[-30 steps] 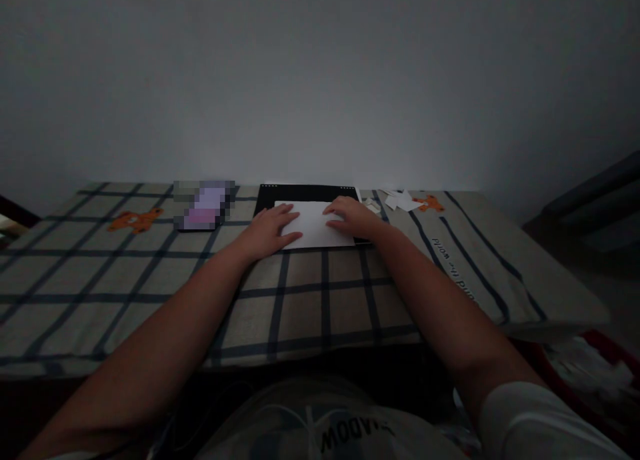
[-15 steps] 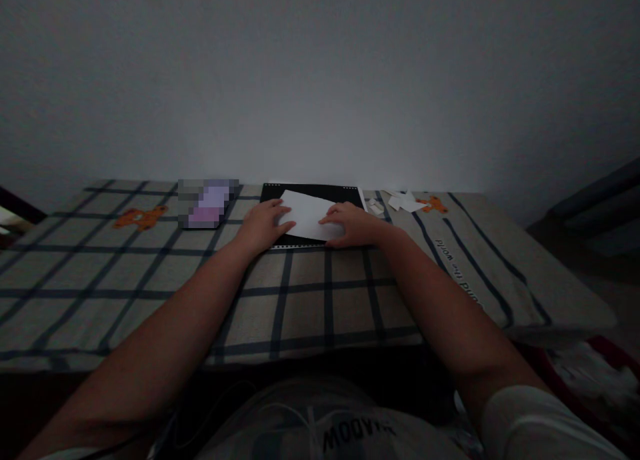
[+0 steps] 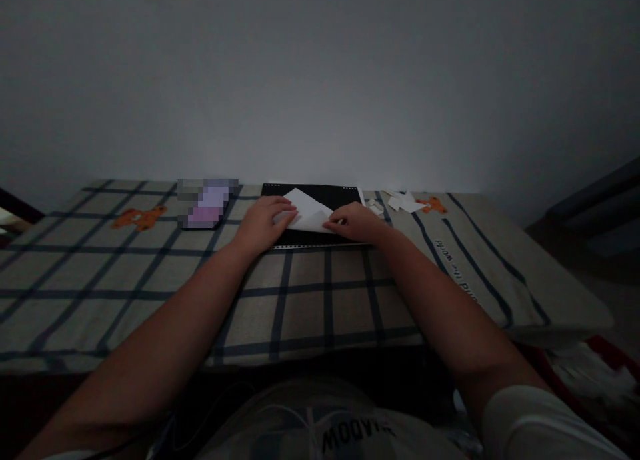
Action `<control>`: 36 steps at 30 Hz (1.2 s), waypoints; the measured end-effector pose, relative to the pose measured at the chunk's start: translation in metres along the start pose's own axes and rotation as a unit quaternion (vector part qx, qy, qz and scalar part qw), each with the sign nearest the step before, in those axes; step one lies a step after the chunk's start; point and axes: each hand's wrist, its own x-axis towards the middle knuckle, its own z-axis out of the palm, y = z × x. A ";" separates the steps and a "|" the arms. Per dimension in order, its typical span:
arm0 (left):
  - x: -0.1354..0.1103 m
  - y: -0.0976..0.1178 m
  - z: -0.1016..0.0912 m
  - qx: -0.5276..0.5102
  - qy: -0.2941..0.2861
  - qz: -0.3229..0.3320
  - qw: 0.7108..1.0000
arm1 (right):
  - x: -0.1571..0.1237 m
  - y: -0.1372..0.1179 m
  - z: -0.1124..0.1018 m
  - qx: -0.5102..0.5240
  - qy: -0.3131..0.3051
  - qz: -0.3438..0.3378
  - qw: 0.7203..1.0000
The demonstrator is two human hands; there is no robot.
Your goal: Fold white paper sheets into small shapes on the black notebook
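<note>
White paper [image 3: 303,203] lies in front of me, turned at a slant on a flat black pad [image 3: 333,195], whose near edge shows a row of small holes. The pad sits near the wall on a table spread with a checked cloth [image 3: 305,307], and it seems to serve as a firm base between the paper and the soft fabric. One corner of the sheet points away from me, and a greyer triangle on its right part looks like a lifted or folded flap. My left hand [image 3: 263,223] rests over the paper's left end, probably to keep it from sliding: the fingers reach across it, loosely spread, with the thumb set apart on the side nearer me, so they press rather than grip. My right hand [image 3: 357,221] is curled in at the other end, thumb and forefinger drawn together on the paper's edge in what looks like a pinch, likely to control that flap; the remaining fingers bend out of sight, and I cannot tell what they touch. Loose white scraps [image 3: 403,202] lie beyond my right hand, apart from the pad, while a blurred phone [image 3: 207,203] lies off to the left.
</note>
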 end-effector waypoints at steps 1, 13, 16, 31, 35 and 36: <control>0.000 0.004 -0.001 -0.009 0.012 0.000 1.000 | 0.001 0.000 0.001 0.010 0.004 0.006 1.000; 0.001 0.018 0.002 -0.264 -0.011 -0.205 0.942 | 0.015 0.007 0.021 0.417 0.138 0.189 0.878; 0.002 0.026 0.006 -0.439 0.001 -0.280 0.854 | 0.015 -0.002 0.022 0.494 0.142 0.153 0.844; 0.005 0.033 0.004 -0.575 0.083 -0.320 0.748 | 0.012 -0.010 0.016 0.463 0.117 0.137 0.868; 0.003 0.034 0.006 -0.554 0.096 -0.316 0.764 | 0.012 -0.010 0.015 0.476 0.100 0.141 0.862; 0.003 0.034 0.007 -0.546 0.098 -0.312 0.771 | 0.012 -0.011 0.015 0.481 0.090 0.131 0.862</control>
